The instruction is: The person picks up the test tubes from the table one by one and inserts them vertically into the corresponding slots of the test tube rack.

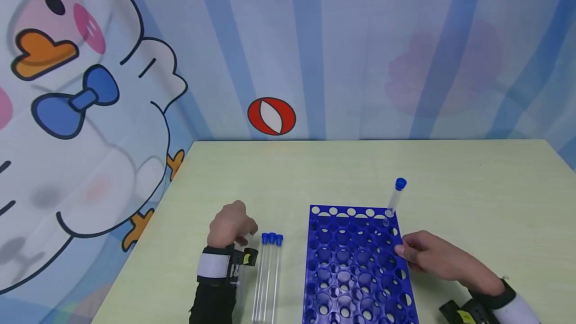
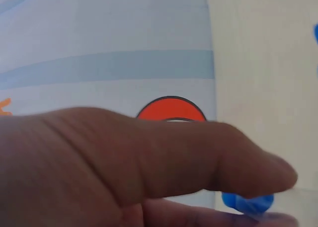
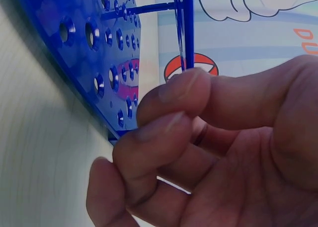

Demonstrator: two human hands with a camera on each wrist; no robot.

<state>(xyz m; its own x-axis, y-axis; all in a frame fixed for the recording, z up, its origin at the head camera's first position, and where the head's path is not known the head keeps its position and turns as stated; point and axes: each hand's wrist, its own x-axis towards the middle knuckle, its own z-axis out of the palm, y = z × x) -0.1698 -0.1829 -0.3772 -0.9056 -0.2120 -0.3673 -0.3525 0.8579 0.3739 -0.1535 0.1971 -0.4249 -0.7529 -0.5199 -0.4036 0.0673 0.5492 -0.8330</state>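
Note:
Over the left part of the table my left hand pinches a test tube by its blue cap between thumb and finger. Most of that tube is hidden behind the wrist. Just right of it lie three clear test tubes with blue caps, side by side. My right hand holds the right edge of a blue test tube rack, thumb on the rim; in the right wrist view the fingers curl at the rack's edge. One capped tube leans in the rack's far right corner hole.
The pale table ends at a cartoon-printed backdrop behind. The rack has rows of round holes. A black wrist strap with a camera is on each arm; the right one sits low near the front.

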